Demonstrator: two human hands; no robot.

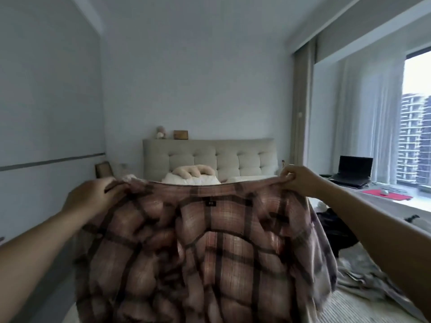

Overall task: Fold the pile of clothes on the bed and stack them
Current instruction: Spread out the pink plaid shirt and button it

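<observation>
Plaid shirt (pixel 210 248), pink with dark checks, hangs spread in the air above the bed (pixel 345 306). The left hand (pixel 93 197) grips its top edge at one end, the right hand (pixel 296 183) pinches the other. A small dark label (pixel 211 203) sits below the collar, its writing too small to read.

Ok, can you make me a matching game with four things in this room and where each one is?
Things:
1. plaid shirt
2. laptop
3. dark clothes
4. small wooden box

Places:
A. on top of the headboard
B. on the ledge by the window
C. held up by both hands, left hand and right hand
D. on the bed, right of the shirt

Pairs: 1-C, 2-B, 3-D, 4-A
</observation>
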